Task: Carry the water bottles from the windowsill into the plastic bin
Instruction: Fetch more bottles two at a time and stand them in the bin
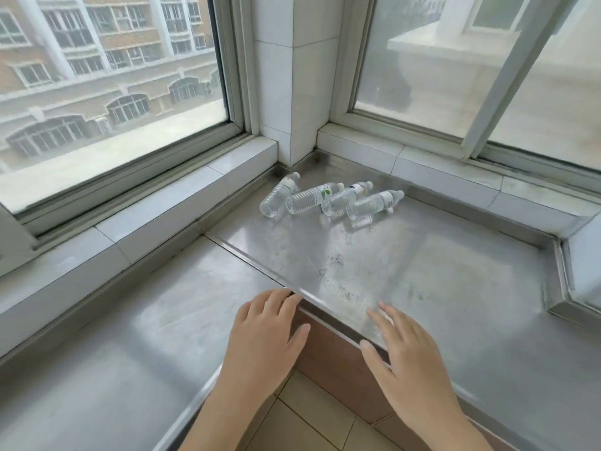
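The water bottles [330,200] lie on their sides in a loose cluster far back on the steel windowsill [406,271], close to the tiled corner pillar [292,76] between the two windows — four show plainly and a fifth seems to lie tucked under the rightmost, though it is too small to be sure. Both hands are empty with fingers spread and relaxed, the left hand [265,336] and right hand [408,356] over the sill's near edge, well short of the bottles — probably set for a forward reach. The plastic bin is not in view.
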Demonstrator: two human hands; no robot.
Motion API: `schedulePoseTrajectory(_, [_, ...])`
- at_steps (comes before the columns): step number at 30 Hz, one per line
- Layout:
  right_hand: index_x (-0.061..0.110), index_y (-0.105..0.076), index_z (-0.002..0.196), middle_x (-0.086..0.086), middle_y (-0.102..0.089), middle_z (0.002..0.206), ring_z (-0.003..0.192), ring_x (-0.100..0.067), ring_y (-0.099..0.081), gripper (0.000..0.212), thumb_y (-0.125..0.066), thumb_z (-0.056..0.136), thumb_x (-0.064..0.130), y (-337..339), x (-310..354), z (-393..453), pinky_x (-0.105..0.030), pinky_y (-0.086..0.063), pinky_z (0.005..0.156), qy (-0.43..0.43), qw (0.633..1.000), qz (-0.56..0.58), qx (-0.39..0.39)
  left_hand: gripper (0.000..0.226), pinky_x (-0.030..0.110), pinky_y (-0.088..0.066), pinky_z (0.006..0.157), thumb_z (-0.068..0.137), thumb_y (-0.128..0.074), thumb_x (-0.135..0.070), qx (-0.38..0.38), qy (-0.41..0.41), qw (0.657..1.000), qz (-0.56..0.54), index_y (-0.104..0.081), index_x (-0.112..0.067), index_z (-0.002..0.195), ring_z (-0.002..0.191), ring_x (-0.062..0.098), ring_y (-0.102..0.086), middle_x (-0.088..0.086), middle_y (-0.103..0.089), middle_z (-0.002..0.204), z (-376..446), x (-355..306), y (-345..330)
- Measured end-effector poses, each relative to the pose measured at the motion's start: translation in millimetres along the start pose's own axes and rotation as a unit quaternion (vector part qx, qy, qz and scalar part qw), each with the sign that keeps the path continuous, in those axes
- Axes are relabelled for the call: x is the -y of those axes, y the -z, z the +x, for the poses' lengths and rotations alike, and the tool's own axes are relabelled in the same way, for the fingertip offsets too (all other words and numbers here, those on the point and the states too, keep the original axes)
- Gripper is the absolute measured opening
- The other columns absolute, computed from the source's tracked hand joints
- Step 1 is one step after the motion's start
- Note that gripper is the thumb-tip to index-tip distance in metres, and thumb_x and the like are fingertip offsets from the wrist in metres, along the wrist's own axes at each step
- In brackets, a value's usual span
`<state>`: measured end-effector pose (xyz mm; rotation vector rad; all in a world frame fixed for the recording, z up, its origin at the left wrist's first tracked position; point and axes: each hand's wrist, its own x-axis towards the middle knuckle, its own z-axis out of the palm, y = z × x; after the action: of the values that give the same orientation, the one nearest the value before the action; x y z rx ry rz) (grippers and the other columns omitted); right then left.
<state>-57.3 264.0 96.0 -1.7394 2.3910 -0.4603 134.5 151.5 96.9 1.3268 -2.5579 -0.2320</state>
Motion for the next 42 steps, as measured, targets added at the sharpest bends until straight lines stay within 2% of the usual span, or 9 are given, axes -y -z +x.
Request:
schedulePoseTrajectory(7, [0.026, -0.046, 0.138, 0.005, -0.043, 0.145, 0.132, -0.017, -0.041, 0.059, -0.026, 0.089, 0.054, 1.9, -32.5, 93.3, -0.038, -0.031, 0.108, -0.016, 1.0, 0.01, -0.002, 0.04, 0.038, -0.055, 0.087, 0.084, -0.059, -0.046, 0.014, -0.002, 1.0, 0.002, -0.071, -0.024, 0.115, 0.108, 0.02, -0.069, -0.007, -0.071, 0.116, 106.6, 0.2, -25.6])
schedulePoseTrajectory(10, [0.024, -0.048, 0.136, 0.002, -0.046, 0.143, 0.13, -0.02, -0.044, 0.059, -0.029, 0.089, 0.053, -0.4, -44.5, 140.7, -0.041, -0.035, 0.106, -0.034, 0.999, 0.007, -0.01, 0.048, 0.039, -0.053, 0.092, 0.089, -0.048, -0.048, 0.023, -0.016, 1.0, -0.002, -0.066, -0.021, 0.125, 0.114, 0.02, -0.066, -0.006, -0.069, 0.122, 163.9, 0.2, -42.7])
schedulePoseTrajectory(15, [0.025, -0.047, 0.137, 0.003, -0.044, 0.144, 0.132, -0.019, -0.041, 0.061, -0.027, 0.087, 0.054, -7.6, -65.3, 219.9, -0.039, -0.032, 0.108, -0.074, 0.997, 0.009, -0.008, 0.064, 0.034, -0.028, 0.113, 0.1, -0.041, -0.049, 0.077, -0.044, 0.995, -0.034, -0.022, -0.025, 0.157, 0.143, 0.016, -0.034, -0.009, -0.04, 0.154, 263.4, -1.5, -75.6])
schedulePoseTrajectory(20, [0.025, -0.043, 0.139, 0.005, -0.037, 0.148, 0.137, -0.013, -0.032, 0.049, -0.045, 0.093, 0.042, -28.0, -93.3, 302.2, -0.03, -0.025, 0.109, -0.148, 0.985, 0.087, 0.018, 0.066, 0.037, -0.034, 0.109, 0.097, -0.052, -0.045, 0.087, -0.036, 0.993, -0.064, -0.03, -0.02, 0.154, 0.14, 0.022, -0.04, -0.003, -0.046, 0.151, 357.8, 5.3, -123.7])
schedulePoseTrajectory(25, [0.021, -0.038, 0.141, 0.002, -0.04, 0.144, 0.13, -0.02, -0.038, 0.054, -0.052, 0.092, 0.037, -65.2, -112.4, 374.2, -0.035, -0.034, 0.104, -0.214, 0.967, 0.136, 0.023, 0.071, 0.041, -0.028, 0.114, 0.095, -0.053, -0.041, 0.153, -0.039, 0.987, -0.023, -0.021, -0.022, 0.156, 0.147, 0.028, -0.027, 0.006, -0.028, 0.161, 434.5, 6.3, -180.8])
schedulePoseTrajectory(29, [0.026, -0.03, 0.143, 0.005, -0.045, 0.13, 0.125, -0.02, -0.043, 0.064, -0.061, 0.087, 0.03, -88.5, -122.6, 424.3, -0.034, -0.038, 0.098, -0.341, 0.882, 0.324, 0.002, 0.072, 0.041, -0.034, 0.11, 0.094, -0.057, -0.038, 0.172, -0.03, 0.985, 0.01, -0.022, -0.024, 0.155, 0.139, 0.03, -0.036, 0.007, -0.034, 0.156, 480.8, 7.0, -205.2])
schedulePoseTrajectory(34, [0.021, -0.042, 0.127, 0.002, -0.062, 0.092, 0.068, -0.014, -0.056, 0.059, -0.071, 0.076, 0.02, -119.4, -148.9, 470.4, -0.032, -0.046, 0.068, -0.478, 0.71, 0.511, -0.075, 0.086, 0.037, -0.048, 0.09, 0.085, -0.069, -0.024, 0.208, -0.051, 0.977, 0.011, -0.02, -0.029, 0.155, 0.131, 0.033, -0.039, 0.01, -0.044, 0.142, 512.2, 0.2, -218.0])
schedulePoseTrajectory(39, [0.023, -0.04, 0.129, -0.002, -0.065, 0.105, 0.083, -0.02, -0.067, 0.075, -0.082, 0.066, 0.025, -124.8, -159.2, 497.1, -0.042, -0.058, 0.069, -0.522, 0.649, 0.536, -0.14, 0.097, 0.036, -0.049, 0.08, 0.084, -0.069, -0.013, 0.239, -0.079, 0.968, 0.019, -0.01, -0.036, 0.157, 0.117, 0.033, -0.054, 0.016, -0.045, 0.141, 527.9, -4.8, -223.1])
schedulePoseTrajectory(42, [0.021, -0.042, 0.126, -0.002, -0.064, 0.106, 0.084, -0.024, -0.068, 0.083, -0.087, 0.057, 0.029, -124.7, -163.1, 504.7, -0.05, -0.059, 0.068, -0.541, 0.64, 0.522, -0.157, 0.102, 0.033, -0.041, 0.071, 0.083, -0.071, -0.013, 0.243, -0.1, 0.965, 0.023, -0.006, -0.038, 0.157, 0.104, 0.032, -0.062, 0.016, -0.052, 0.129, 538.7, -6.9, -223.1])
